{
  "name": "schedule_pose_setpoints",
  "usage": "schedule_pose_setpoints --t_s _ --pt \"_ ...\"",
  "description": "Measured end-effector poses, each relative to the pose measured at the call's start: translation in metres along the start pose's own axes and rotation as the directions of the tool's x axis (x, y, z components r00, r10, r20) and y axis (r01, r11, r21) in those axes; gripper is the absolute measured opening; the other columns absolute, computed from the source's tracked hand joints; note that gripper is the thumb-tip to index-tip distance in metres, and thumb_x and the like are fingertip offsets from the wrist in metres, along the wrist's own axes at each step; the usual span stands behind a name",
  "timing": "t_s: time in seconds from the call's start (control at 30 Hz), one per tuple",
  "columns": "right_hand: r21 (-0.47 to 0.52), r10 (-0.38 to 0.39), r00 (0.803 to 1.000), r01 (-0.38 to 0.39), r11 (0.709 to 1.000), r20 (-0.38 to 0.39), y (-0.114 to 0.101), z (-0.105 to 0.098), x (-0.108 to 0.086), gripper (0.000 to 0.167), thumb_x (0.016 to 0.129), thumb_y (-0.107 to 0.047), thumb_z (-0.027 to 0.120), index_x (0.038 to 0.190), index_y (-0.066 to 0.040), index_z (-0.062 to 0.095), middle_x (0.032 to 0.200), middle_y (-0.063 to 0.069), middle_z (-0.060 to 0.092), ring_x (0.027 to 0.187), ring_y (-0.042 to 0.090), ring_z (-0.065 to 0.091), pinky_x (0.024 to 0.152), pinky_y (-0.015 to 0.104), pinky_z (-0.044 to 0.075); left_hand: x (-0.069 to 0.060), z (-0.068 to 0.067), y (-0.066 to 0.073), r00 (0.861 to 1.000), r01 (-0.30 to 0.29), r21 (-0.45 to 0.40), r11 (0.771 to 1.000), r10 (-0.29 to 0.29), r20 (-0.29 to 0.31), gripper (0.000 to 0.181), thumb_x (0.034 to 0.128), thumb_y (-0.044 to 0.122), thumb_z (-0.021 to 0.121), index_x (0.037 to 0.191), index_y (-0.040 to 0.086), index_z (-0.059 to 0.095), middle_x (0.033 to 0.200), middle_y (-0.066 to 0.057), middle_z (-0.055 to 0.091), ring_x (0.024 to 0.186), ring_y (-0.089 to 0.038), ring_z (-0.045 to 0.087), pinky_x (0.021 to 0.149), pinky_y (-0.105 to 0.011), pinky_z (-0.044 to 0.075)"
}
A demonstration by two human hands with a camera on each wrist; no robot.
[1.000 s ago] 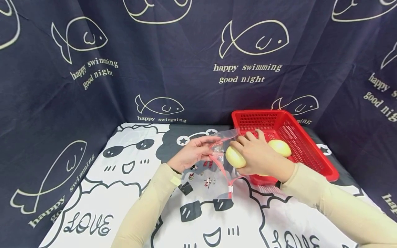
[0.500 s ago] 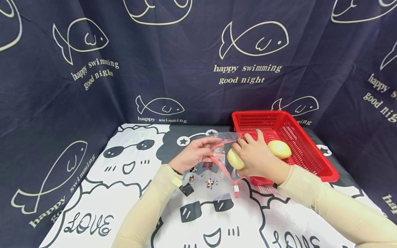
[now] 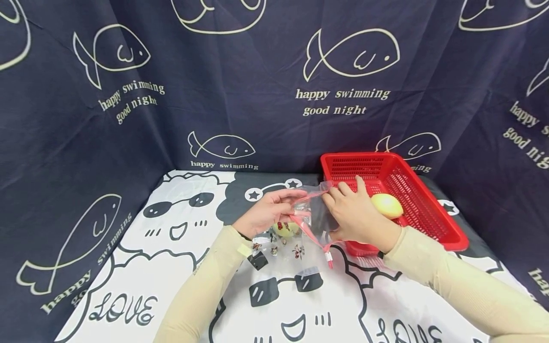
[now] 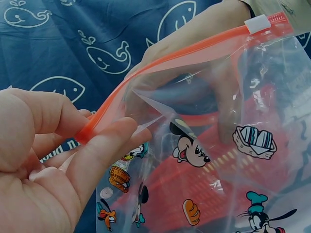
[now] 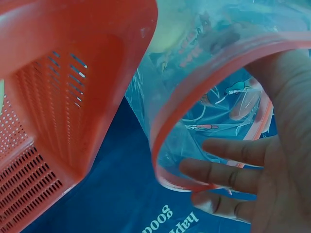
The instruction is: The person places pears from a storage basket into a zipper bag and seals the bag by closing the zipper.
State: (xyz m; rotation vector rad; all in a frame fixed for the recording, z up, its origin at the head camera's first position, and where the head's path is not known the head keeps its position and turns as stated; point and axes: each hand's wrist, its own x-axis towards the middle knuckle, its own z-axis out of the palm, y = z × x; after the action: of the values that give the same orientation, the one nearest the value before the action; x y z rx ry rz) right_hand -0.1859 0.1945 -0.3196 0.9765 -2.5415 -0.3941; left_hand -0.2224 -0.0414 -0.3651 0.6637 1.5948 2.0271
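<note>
My left hand [image 3: 270, 212] pinches the pink-edged mouth of a clear zip bag [image 4: 252, 189] printed with cartoon figures. The bag's mouth gapes toward the right, with a white slider [image 4: 257, 24] at one end. Inside, behind the prints, lies a yellow roundish fruit [image 3: 285, 228] whose exact kind I cannot tell. At the mouth is my right hand [image 3: 353, 214], its fingers spread and holding nothing; in the right wrist view its fingers [image 5: 218, 174] reach into the opening. Another yellow fruit [image 3: 387, 206] sits in the red basket, partly behind the right hand.
A red perforated plastic basket [image 3: 422, 205] stands at the back right, just beyond the right hand. A cloth with cartoon sheep [image 3: 171, 286] covers the table. Dark blue fabric [image 3: 274, 128] with fish drawings hangs behind and at both sides.
The yellow fruit that my right hand held has left its fingers and dropped into the bag, leftward and down. The left hand keeps its pinch on the bag's edge.
</note>
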Motion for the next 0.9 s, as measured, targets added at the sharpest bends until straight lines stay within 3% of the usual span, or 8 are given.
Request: schedule_pose_setpoints --t_s 0.23,0.9 --pt "0.031 -0.012 1.000 0.012 0.999 -0.004 0.0053 0.0006 0.0011 0.081 0.057 -0.054 0.086 0.117 -0.005 0.061 0.106 0.013 0.060 0.103 0.036 0.052 0.095 0.072 0.032 0.0008 -0.0021 0.0006 1.000 0.008 -0.009 1.000 -0.008 -0.008 0.053 0.0924 -0.013 0.041 0.145 -0.008 0.042 0.142 -0.021 0.051 0.118 -0.042 0.059 0.087 -0.036 0.055" --pt "0.064 -0.044 0.997 0.048 0.997 -0.062 0.0102 0.0030 0.0005 0.071 0.066 -0.053 0.079 0.118 -0.007 0.062 0.106 0.010 0.060 0.100 0.033 0.053 0.091 0.063 0.038 -0.0013 -0.0011 0.0037 1.000 0.027 -0.022 0.999 -0.027 -0.014 0.053 0.0929 -0.013 0.040 0.145 -0.007 0.041 0.144 -0.022 0.048 0.119 -0.042 0.059 0.082 -0.031 0.057"
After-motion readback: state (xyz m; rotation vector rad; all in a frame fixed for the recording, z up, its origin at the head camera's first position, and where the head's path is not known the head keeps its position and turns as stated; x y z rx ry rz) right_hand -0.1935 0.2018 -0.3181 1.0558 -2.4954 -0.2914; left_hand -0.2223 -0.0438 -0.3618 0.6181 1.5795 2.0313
